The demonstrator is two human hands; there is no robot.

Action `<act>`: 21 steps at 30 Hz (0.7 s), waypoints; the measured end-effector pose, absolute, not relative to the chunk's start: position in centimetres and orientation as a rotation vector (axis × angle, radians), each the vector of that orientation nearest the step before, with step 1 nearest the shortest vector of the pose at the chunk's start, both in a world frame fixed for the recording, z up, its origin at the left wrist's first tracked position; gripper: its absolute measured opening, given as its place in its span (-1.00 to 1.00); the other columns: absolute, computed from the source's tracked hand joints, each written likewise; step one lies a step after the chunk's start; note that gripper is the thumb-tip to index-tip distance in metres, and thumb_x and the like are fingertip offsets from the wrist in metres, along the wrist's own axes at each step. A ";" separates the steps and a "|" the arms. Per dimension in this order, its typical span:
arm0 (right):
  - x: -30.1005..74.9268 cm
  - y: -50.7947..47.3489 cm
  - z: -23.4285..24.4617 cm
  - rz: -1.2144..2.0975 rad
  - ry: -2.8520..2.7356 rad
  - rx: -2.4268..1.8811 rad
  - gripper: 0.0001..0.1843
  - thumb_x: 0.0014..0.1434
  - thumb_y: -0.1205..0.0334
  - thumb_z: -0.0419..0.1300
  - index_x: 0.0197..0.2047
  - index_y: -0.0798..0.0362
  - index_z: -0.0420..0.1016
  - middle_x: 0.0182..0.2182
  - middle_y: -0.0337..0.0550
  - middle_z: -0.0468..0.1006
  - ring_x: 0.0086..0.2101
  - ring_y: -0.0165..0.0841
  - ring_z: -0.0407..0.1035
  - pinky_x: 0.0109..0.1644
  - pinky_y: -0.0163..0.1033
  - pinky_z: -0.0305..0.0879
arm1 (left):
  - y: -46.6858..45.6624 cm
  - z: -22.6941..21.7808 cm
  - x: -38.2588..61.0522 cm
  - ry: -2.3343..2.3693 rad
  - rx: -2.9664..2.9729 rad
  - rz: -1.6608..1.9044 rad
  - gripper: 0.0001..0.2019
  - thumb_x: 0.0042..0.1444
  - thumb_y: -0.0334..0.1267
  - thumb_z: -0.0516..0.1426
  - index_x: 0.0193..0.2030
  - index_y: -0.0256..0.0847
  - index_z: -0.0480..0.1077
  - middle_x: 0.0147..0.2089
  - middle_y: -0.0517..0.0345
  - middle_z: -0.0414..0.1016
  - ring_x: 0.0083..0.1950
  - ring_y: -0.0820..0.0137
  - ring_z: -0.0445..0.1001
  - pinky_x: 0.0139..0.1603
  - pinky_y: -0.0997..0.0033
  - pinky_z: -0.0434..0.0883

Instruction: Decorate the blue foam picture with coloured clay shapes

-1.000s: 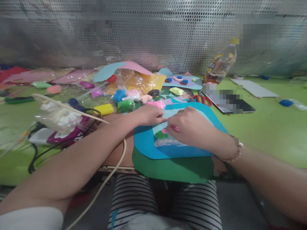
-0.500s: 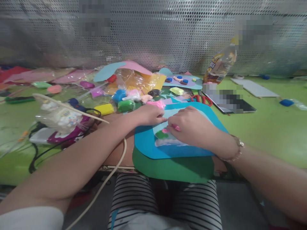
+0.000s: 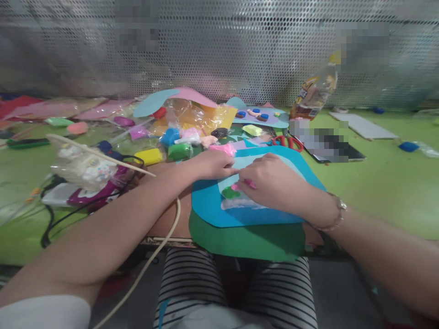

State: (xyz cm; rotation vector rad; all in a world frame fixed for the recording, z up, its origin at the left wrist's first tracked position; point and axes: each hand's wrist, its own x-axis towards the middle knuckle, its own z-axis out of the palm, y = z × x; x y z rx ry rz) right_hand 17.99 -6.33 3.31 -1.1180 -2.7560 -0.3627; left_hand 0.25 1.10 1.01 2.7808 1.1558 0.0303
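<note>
My left hand (image 3: 217,165) rests over the light blue paper (image 3: 243,158), its fingers curled together and one fingertip meeting my right fingers. Whatever its fingers may pinch is hidden. My right hand (image 3: 269,178) is closed, and pink clay (image 3: 250,183) shows among its curled fingers. Below the hands, a patch of green clay (image 3: 231,192) and a smeared strip of white clay (image 3: 240,204) lie on the sheet. The light blue paper sits on a blue rounded card (image 3: 209,212), which overlaps a green card (image 3: 247,240) at the table's front edge.
Behind my hands lie packs of clay, among them yellow (image 3: 151,156), green (image 3: 180,151) and pink (image 3: 223,149). Red-handled scissors (image 3: 288,143), a phone (image 3: 332,146) and a tilted bottle (image 3: 315,93) are farther right. A pale cord (image 3: 176,219) passes near my left forearm.
My right fingers have shifted very slightly, along with the pink clay. My left hand stays nearly where it was.
</note>
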 end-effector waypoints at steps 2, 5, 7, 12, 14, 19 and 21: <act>18.0 -6.3 3.5 -0.350 -2.759 -1.127 -0.64 0.23 0.18 0.03 -0.58 0.09 0.31 -0.65 -0.23 0.35 -0.58 -0.46 0.04 -0.39 -0.22 -0.15 | 1.1 0.9 0.2 1.147 2.788 0.038 -0.68 0.12 -0.08 -0.02 -0.57 -0.21 0.15 -0.56 0.18 0.27 -0.54 0.47 0.17 -0.54 0.40 -0.05; 18.0 -6.4 3.7 -0.333 -2.776 -1.146 -0.63 0.23 0.16 0.02 -0.58 0.09 0.30 -0.65 -0.23 0.34 -0.59 -0.47 0.01 -0.39 -0.22 -0.15 | 1.2 0.9 0.2 1.140 2.791 0.045 -0.68 0.12 -0.07 -0.03 -0.56 -0.21 0.16 -0.55 0.18 0.28 -0.53 0.47 0.18 -0.54 0.40 -0.04; 18.0 -6.4 3.8 -0.322 -2.787 -1.148 -0.62 0.24 0.16 0.02 -0.59 0.09 0.29 -0.66 -0.24 0.32 -0.59 -0.47 -0.01 -0.39 -0.22 -0.15 | 1.1 0.9 0.2 1.142 2.795 0.040 -0.69 0.12 -0.08 -0.02 -0.55 -0.21 0.18 -0.54 0.18 0.29 -0.53 0.47 0.18 -0.54 0.40 -0.04; 18.0 -6.4 3.6 -0.345 -2.791 -1.107 -0.63 0.23 0.15 0.03 -0.58 0.08 0.26 -0.66 -0.26 0.32 -0.59 -0.47 0.00 -0.39 -0.22 -0.15 | 1.0 1.2 0.3 1.172 2.785 -0.002 -0.71 0.12 -0.09 -0.02 -0.54 -0.21 0.20 -0.52 0.16 0.31 -0.51 0.45 0.20 -0.53 0.40 -0.02; 18.0 -6.4 3.5 -0.362 -2.791 -1.099 -0.64 0.23 0.16 0.03 -0.57 0.08 0.26 -0.66 -0.26 0.33 -0.58 -0.47 0.01 -0.39 -0.22 -0.15 | 1.0 1.2 0.3 1.173 2.790 -0.005 -0.70 0.12 -0.09 -0.03 -0.55 -0.21 0.19 -0.53 0.17 0.30 -0.51 0.45 0.19 -0.53 0.40 -0.02; 17.9 -6.4 3.4 -0.386 -2.776 -1.117 -0.64 0.23 0.16 0.04 -0.58 0.08 0.27 -0.65 -0.25 0.34 -0.58 -0.46 0.03 -0.39 -0.21 -0.16 | 1.0 1.1 0.3 1.177 2.783 0.005 -0.69 0.11 -0.06 -0.03 -0.55 -0.20 0.16 -0.53 0.18 0.28 -0.52 0.45 0.18 -0.54 0.40 -0.02; 17.9 -6.5 3.4 -0.398 -2.775 -1.128 -0.64 0.24 0.15 0.04 -0.57 0.08 0.28 -0.65 -0.25 0.35 -0.57 -0.45 0.05 -0.38 -0.21 -0.16 | 1.1 1.1 0.3 1.183 2.778 0.007 -0.68 0.11 -0.05 -0.03 -0.55 -0.20 0.17 -0.53 0.18 0.28 -0.52 0.45 0.18 -0.54 0.40 -0.02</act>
